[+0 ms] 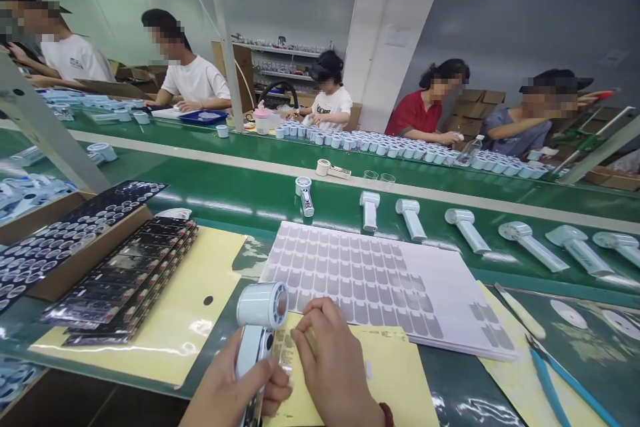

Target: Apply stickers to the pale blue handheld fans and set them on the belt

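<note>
Hands meet at the near edge of the counter [280, 213], low in the head view. Your left hand [235, 390] is wrapped around the handle of a small white handheld fan [260, 323], whose round head stands up just above your fingers. Your right hand [333, 363] lies just beside it, fingertips pinched on a small clear sticker [286, 363] pressed against the fan's handle — the two hands touch there.

Under your hands lies a yellow backing sheet [395, 373]. Just beyond it, toward the middle of the counter, sits a stack of white sticker sheets [400, 280] with rows of grey labels, many already peeled off toward its right side. At the left, on a larger yellow sheet [200, 293], lie stacks of dark strips [130, 280], and a cardboard box [75, 260] holding black sheets of round stickers sits at the left edge. At the near right corner you have blue-handled pliers [550, 380] and a cream-handled tool [520, 310].

Along the green belt behind the sticker sheets, a row of finished fans [467, 227] lies on its side, well apart from your hands. Across the far edge, other people [425, 110] sit at work behind a long line of small white parts [400, 147]; their hands are well away from yours.
</note>
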Demonstrator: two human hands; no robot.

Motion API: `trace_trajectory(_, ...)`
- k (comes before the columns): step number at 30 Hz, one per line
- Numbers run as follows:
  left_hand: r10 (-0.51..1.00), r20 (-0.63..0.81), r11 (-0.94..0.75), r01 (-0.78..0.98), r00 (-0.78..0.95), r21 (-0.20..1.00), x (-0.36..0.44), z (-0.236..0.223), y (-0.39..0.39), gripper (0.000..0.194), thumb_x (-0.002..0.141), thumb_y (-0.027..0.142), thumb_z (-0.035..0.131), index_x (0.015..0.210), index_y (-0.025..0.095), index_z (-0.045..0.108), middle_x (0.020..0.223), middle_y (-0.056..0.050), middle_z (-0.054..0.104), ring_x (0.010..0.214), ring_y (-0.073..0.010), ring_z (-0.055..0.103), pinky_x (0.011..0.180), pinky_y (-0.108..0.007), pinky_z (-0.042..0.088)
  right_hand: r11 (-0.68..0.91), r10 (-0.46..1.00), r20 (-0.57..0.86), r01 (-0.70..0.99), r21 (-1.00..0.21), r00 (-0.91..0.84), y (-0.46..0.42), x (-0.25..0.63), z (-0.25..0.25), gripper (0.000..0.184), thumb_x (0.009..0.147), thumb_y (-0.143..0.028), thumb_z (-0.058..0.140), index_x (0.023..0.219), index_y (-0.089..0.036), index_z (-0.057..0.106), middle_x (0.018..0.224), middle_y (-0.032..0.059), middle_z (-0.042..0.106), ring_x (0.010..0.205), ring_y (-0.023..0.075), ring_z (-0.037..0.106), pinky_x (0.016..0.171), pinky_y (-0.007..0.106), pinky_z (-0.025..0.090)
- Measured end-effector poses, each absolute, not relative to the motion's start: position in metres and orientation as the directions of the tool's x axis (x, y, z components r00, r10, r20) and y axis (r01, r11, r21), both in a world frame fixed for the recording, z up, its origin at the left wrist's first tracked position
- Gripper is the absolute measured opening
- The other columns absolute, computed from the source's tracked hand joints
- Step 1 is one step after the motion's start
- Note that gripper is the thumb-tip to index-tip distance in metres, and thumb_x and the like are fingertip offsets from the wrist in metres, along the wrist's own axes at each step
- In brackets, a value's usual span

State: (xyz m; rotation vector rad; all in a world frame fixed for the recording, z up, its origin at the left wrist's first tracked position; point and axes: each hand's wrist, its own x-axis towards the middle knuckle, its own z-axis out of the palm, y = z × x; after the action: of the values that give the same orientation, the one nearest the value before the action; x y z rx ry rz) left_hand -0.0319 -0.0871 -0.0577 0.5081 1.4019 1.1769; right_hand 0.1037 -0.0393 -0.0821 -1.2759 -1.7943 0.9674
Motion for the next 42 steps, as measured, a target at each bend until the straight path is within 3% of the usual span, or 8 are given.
trace_trajectory(9,0.843,-0.498,0.410,-0.356,-0.204,0.840,-0.036,-0.056,-0.087,0.043,0.060,0.035,0.086,0.085,0.017,0.056,0.058,-0.008,0.070,0.050,-0.0180,0.064,0.048,-0.023,0.046,0.111,0.922,0.046,0.147,-0.983,-0.386,-0.035,0.124,-0.063,0.016,0.091,-0.032,0.057,0.079,-0.022,0.057,0.106,0.0051,0.060,0.096,0.0206,0.063,0.079,0.029,0.054)
trace_trajectory(12,0.857,-0.485,0.386,-0.404,-0.176,0.829,-0.036,-0.043,-0.082,0.044,0.057,0.037,0.088,0.084,0.015,0.062,0.063,-0.008,0.071,0.053,-0.0177,0.064,0.049,-0.024,0.047,0.029,0.913,0.018,0.020,-0.999,-0.408,-0.035,0.128,-0.049,0.022,0.091,-0.041,0.061,0.080,-0.022,0.056,0.103,0.0042,0.057,0.087,0.0188,0.060,0.068,0.026,0.052)
trace_trajectory(15,0.877,-0.461,0.346,-0.488,-0.135,0.801,-0.036,-0.031,-0.073,0.041,0.063,0.038,0.085,0.093,0.014,0.068,0.070,-0.006,0.072,0.057,-0.0160,0.063,0.056,-0.025,0.050,-0.035,0.887,0.011,-0.090,-0.995,-0.462,-0.036,0.125,-0.032,0.021,0.088,-0.040,0.065,0.079,-0.022,0.057,0.096,0.0025,0.052,0.083,0.0177,0.055,0.060,0.023,0.049)
trace_trajectory(22,0.860,-0.472,0.267,-0.619,-0.192,0.739,-0.030,-0.032,-0.047,0.054,0.075,0.051,0.073,0.117,0.018,0.068,0.103,-0.008,0.074,0.098,-0.0266,0.066,0.081,-0.032,0.053,0.072,0.871,0.001,0.125,-0.990,-0.491,-0.033,0.116,-0.006,0.013,0.085,-0.015,0.063,0.074,-0.022,0.059,0.096,-0.0005,0.053,0.082,0.0142,0.056,0.062,0.021,0.046)
trace_trajectory(31,0.866,-0.460,0.228,-0.666,-0.194,0.710,-0.020,-0.029,-0.035,0.051,0.081,0.047,0.069,0.123,0.018,0.066,0.109,-0.008,0.073,0.105,-0.0270,0.065,0.087,-0.034,0.053,0.196,0.875,0.066,0.227,-0.954,-0.479,-0.022,0.115,-0.007,0.019,0.086,-0.008,0.063,0.073,-0.021,0.057,0.090,-0.0021,0.051,0.074,0.0118,0.054,0.060,0.020,0.045)
trace_trajectory(34,0.872,-0.460,0.235,-0.677,-0.171,0.698,-0.019,-0.028,-0.033,0.047,0.084,0.044,0.067,0.122,0.017,0.067,0.107,-0.008,0.073,0.100,-0.0256,0.066,0.082,-0.032,0.055,0.294,0.874,0.133,0.290,-0.911,-0.467,-0.022,0.114,-0.015,0.017,0.086,-0.007,0.060,0.076,-0.020,0.056,0.093,-0.0007,0.051,0.070,0.0121,0.054,0.061,0.024,0.046)
trace_trajectory(37,0.883,-0.453,0.252,-0.685,-0.127,0.684,-0.019,-0.025,-0.031,0.044,0.084,0.042,0.067,0.121,0.017,0.068,0.102,-0.008,0.074,0.090,-0.0230,0.069,0.073,-0.029,0.056,0.467,0.848,0.293,0.364,-0.806,-0.441,-0.023,0.110,-0.026,0.013,0.087,-0.008,0.055,0.081,-0.020,0.054,0.095,0.0022,0.051,0.065,0.0134,0.053,0.059,0.028,0.048)
trace_trajectory(42,0.850,-0.519,0.339,-0.655,-0.096,0.676,-0.023,-0.012,-0.022,0.030,0.085,0.017,0.064,0.114,0.010,0.069,0.094,-0.011,0.075,0.062,-0.0168,0.067,0.054,-0.026,0.055,0.713,0.701,0.681,0.205,-0.670,-0.213,-0.024,0.109,-0.031,0.011,0.094,-0.015,0.052,0.089,-0.022,0.058,0.095,0.0030,0.054,0.079,0.0162,0.060,0.061,0.025,0.051)
